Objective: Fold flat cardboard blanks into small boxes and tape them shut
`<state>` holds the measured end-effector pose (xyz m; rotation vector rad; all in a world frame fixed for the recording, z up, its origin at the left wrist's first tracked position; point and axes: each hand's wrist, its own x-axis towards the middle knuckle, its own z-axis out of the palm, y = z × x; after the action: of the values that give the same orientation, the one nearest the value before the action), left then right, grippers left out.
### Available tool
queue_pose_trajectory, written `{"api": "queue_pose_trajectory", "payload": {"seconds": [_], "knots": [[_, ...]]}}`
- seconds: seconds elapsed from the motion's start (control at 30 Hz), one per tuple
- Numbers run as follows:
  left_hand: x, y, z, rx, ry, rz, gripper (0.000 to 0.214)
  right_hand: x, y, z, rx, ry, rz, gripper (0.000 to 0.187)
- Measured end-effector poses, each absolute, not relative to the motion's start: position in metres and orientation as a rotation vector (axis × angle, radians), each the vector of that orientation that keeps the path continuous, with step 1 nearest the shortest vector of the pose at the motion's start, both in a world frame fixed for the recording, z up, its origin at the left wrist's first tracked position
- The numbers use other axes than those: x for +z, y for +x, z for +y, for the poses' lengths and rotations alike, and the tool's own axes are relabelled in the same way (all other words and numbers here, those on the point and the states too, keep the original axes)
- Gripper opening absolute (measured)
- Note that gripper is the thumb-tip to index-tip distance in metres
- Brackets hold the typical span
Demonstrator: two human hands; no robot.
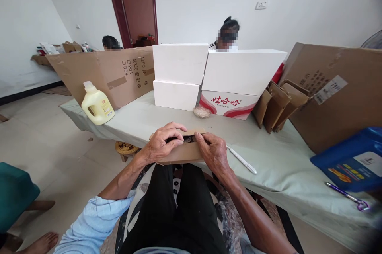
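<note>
A small brown cardboard box (180,155) lies at the table's near edge, just above my lap. Its top is parted, and dark contents that I cannot make out show through the gap. My left hand (162,143) is closed around the box's left end, fingers curled over the top and thumb at the opening. On the right end, my right hand (214,151) grips the box, its thumb and fingers pressed at the edge of the opening. To the right of my right hand lies a white, slim utility knife (243,160).
White boxes (180,65) stand stacked on the green-covered table (134,116), a clear plastic bundle (202,112) before them. Left is a pale yellow jug (100,106); right are folded cardboard pieces (277,104), a blue jug (352,162) and a purple carabiner tool (346,195). Two people sit beyond.
</note>
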<state>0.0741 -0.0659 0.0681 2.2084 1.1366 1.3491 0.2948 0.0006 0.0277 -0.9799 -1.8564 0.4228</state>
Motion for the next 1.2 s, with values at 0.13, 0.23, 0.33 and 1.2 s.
{"api": "queue_pose_trajectory", "payload": {"seconds": [0.13, 0.23, 0.33, 1.2], "knots": [[0.078, 0.063, -0.07, 1.656, 1.915, 1.158, 0.014, 0.026, 0.297, -0.009, 0.488, -0.934, -1.799, 0.046], [0.08, 0.053, -0.068, 1.768, 1.875, 1.225, 0.011, 0.023, 0.3, -0.016, 0.506, -0.913, -1.772, 0.045], [0.076, 0.049, -0.065, 1.722, 2.012, 1.283, 0.01, 0.019, 0.303, -0.021, 0.496, -0.907, -1.761, 0.045], [0.062, 0.071, -0.094, 0.953, 2.356, 1.314, 0.01, 0.005, 0.301, -0.052, 0.372, -0.834, -1.77, 0.033]]}}
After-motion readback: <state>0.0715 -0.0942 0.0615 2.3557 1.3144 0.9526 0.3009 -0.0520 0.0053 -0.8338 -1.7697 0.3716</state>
